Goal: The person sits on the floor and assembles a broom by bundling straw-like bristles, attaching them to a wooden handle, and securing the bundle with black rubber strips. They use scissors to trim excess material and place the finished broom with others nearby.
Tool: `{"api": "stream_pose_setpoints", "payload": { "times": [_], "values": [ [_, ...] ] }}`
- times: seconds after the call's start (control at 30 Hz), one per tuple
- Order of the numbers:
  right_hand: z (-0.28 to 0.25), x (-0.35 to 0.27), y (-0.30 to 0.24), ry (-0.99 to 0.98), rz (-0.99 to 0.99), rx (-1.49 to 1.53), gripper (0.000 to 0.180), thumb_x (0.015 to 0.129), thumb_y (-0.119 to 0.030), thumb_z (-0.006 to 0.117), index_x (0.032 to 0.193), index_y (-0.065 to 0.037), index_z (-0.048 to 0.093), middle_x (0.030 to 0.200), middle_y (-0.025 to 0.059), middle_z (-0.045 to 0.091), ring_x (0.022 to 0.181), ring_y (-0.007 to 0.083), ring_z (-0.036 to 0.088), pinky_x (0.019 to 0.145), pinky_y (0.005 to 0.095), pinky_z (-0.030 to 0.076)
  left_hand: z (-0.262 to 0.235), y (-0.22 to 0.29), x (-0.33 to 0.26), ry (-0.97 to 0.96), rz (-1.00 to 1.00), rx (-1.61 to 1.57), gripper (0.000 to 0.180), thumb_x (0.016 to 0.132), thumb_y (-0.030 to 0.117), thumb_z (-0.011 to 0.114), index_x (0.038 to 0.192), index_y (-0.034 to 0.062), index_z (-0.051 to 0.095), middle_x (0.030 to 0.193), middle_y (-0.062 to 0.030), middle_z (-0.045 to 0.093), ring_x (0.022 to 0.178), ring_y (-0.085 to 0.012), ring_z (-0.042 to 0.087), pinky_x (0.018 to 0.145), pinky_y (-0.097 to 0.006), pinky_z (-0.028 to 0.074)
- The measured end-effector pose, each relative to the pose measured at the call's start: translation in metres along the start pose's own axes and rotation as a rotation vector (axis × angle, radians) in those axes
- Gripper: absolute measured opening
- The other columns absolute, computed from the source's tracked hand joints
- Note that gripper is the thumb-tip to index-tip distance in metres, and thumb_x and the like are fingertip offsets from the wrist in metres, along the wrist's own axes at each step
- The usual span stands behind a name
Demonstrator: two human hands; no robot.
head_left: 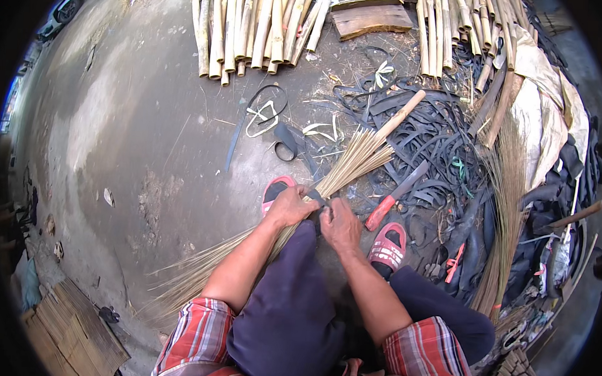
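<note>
Binding step at a grass-stalk bundle (349, 168), which lies slantwise over the person's left thigh.
From left, the bundle's thin tips fan out past the forearm; the left hand (291, 206) is closed around its middle, thumb pressed in. A dark rubber-like strip (316, 197) crosses the stalks there, and the right hand (340, 225), fingers curled, seems to pinch its end. The step looks like winding or tightening; the next move probably calls for a taut pull with the stalks held firm. Beyond the cut ends a wooden pole (401, 114) sticks out; whether it runs inside the bundle is hidden. The right fingertips and strip's underside are hidden too. Farther right, a red-handled knife (382, 212) lies beside tangled dark strips (420, 143).
</note>
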State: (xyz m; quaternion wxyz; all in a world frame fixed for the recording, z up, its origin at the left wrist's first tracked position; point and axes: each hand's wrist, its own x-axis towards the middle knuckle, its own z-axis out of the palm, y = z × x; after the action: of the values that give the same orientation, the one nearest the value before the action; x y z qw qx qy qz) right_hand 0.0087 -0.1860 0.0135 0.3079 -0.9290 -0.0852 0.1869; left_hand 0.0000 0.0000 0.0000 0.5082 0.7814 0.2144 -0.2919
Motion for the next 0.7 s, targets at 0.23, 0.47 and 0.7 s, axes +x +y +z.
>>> {"api": "stream_pose_setpoints", "payload": {
  "times": [0.23, 0.47, 0.7],
  "values": [
    [-0.008, 0.012, 0.014, -0.246, -0.04, 0.192, 0.023, 0.098, -0.021, 0.063, 0.111, -0.002, 0.061, 0.1, 0.0233, 0.07, 0.096, 0.0471, 0.067, 0.084, 0.0544, 0.053, 0.01, -0.022, 0.013, 0.002, 0.05, -0.099, 0.076, 0.083, 0.049, 0.086, 0.131, -0.0067, 0.067, 0.115, -0.0227, 0.074, 0.106, -0.0298, 0.071, 0.093, -0.039, 0.053],
    [0.009, -0.001, 0.004, -0.278, 0.032, 0.218, 0.026, 0.105, -0.029, 0.056, 0.115, -0.005, 0.061, 0.108, 0.0282, 0.07, 0.104, 0.0511, 0.065, 0.087, 0.058, 0.051, 0.008, -0.014, 0.008, 0.047, 0.052, -0.037, 0.085, 0.083, 0.062, 0.08, 0.134, -0.0056, 0.067, 0.123, -0.029, 0.073, 0.118, -0.0371, 0.071, 0.102, -0.043, 0.053],
    [0.023, -0.02, 0.001, -0.348, -0.075, 0.301, 0.033, 0.102, -0.037, 0.064, 0.117, -0.007, 0.065, 0.103, 0.0255, 0.072, 0.098, 0.0486, 0.068, 0.083, 0.0549, 0.053, 0.009, 0.001, 0.001, 0.046, 0.014, 0.068, 0.084, 0.083, 0.065, 0.077, 0.137, 0.0015, 0.068, 0.124, -0.0292, 0.073, 0.12, -0.0395, 0.07, 0.103, -0.044, 0.053]
  ]
}}
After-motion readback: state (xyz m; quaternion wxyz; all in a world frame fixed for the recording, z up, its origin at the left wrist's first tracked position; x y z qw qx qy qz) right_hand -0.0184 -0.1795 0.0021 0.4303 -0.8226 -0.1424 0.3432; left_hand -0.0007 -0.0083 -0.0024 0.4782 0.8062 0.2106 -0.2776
